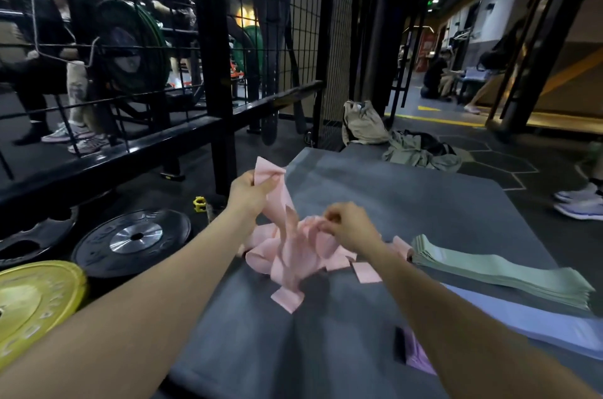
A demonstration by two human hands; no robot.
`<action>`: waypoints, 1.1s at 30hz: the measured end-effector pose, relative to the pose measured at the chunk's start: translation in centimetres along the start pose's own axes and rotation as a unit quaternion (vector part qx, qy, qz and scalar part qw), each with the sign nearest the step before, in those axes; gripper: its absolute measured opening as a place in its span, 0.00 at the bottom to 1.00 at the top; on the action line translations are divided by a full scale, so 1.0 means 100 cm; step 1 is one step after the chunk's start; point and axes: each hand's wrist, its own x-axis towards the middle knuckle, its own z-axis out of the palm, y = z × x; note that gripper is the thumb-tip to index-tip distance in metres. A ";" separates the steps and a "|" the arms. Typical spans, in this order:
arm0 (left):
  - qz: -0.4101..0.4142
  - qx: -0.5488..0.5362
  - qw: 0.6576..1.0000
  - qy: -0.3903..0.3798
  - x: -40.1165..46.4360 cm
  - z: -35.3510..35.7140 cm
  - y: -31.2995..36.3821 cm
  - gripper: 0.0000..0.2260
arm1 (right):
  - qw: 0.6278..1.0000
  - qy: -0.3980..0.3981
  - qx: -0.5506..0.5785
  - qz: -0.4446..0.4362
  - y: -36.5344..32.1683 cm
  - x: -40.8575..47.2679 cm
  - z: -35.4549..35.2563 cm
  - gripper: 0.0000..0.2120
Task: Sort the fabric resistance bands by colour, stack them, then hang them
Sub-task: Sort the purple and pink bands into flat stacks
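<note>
While I kneel over a grey mat (408, 202) on a gym floor, my left hand (249, 191) grips one pink band (272, 184) by its upper end, thumb and fingers curled round the fabric, and holds it raised above the rest. My right hand (346, 229) pinches another strip in the loose pink pile (293, 255), fingers bent down into the tangle. The pile sits near the middle of the mat, with a few pink ends splayed flat toward me.

Just right of the pile lies a neat stack of green bands (502, 271), laid flat and squared up. Beside it, nearer to me, a stack of pale blue bands (535, 323) lies flat too, its near end running out of view. A purple band (419, 353) shows partly from under my right forearm, next to a small dark object I cannot identify.

Off the mat to my left lie a black weight plate (133, 240) and a yellow weight plate (36, 304), below a black rack frame (215, 72). A beige backpack (362, 122) and a heap of grey-green clothing (421, 152) lie beyond the mat's far edge.
</note>
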 end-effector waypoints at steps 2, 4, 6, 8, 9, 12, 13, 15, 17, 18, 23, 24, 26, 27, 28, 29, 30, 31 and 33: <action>0.001 0.031 0.999 -0.005 -0.001 0.000 -0.001 0.03 | 0.998 0.038 0.037 -0.024 -0.013 0.010 -0.013 0.03; -0.008 0.050 0.999 -0.011 0.000 0.000 -0.003 0.04 | 0.995 0.076 0.046 -0.042 -0.022 0.018 -0.024 0.04; -0.015 0.062 0.998 -0.007 0.001 0.001 -0.002 0.07 | 0.990 0.110 0.078 -0.040 -0.028 0.026 -0.035 0.04; -0.020 0.069 0.997 0.002 0.004 0.002 -0.002 0.08 | 0.981 0.141 0.132 -0.036 -0.032 0.033 -0.046 0.05; -0.019 0.068 0.997 0.004 0.005 0.002 -0.002 0.08 | 0.976 0.160 0.146 -0.037 -0.032 0.038 -0.052 0.05; -0.011 0.095 0.995 0.001 0.007 0.003 -0.003 0.10 | 0.962 0.206 0.178 -0.004 -0.030 0.053 -0.062 0.07; -0.007 0.123 0.992 -0.001 0.009 0.003 -0.005 0.10 | 0.956 0.216 0.199 0.011 -0.029 0.057 -0.064 0.08; 0.001 0.180 0.984 -0.005 0.010 0.003 -0.008 0.07 | 0.940 0.223 0.257 0.034 -0.026 0.062 -0.065 0.11; 0.003 0.216 0.976 -0.005 0.010 0.003 -0.011 0.06 | 0.926 0.223 0.302 0.046 -0.023 0.061 -0.064 0.12; 0.006 0.232 0.973 -0.006 0.011 0.002 -0.013 0.07 | 0.922 0.230 0.306 0.054 -0.020 0.060 -0.062 0.12; 0.001 0.267 0.964 0.016 0.010 -0.006 -0.019 0.10 | 0.892 0.285 0.333 0.108 0.000 0.057 -0.059 0.12; -0.003 0.253 0.967 0.019 0.010 -0.007 -0.019 0.09 | 0.888 0.279 0.348 0.114 0.003 0.056 -0.057 0.09; 0.002 0.226 0.974 0.007 0.010 -0.007 -0.018 0.07 | 0.894 0.249 0.353 0.121 0.009 0.055 -0.051 0.04; 0.007 0.218 0.976 -0.005 0.010 -0.006 -0.017 0.06 | 0.906 0.228 0.333 0.129 0.012 0.054 -0.046 0.02; 0.010 0.209 0.978 -0.015 0.009 -0.005 -0.015 0.03 | 0.922 0.204 0.297 0.138 0.017 0.052 -0.040 0.04; 0.010 0.194 0.981 -0.022 0.007 -0.004 -0.014 0.02 | 0.940 0.174 0.255 0.146 0.021 0.051 -0.035 0.06; 0.010 0.180 0.983 -0.027 0.006 -0.003 -0.012 0.04 | 0.955 0.145 0.214 0.147 0.023 0.048 -0.030 0.09; 0.010 0.166 0.985 -0.032 0.006 -0.003 -0.011 0.04 | 0.965 0.122 0.180 0.145 0.025 0.046 -0.026 0.10; 0.021 0.128 0.991 -0.033 0.004 -0.002 -0.004 0.02 | 0.977 0.098 0.138 0.131 0.022 0.041 -0.024 0.14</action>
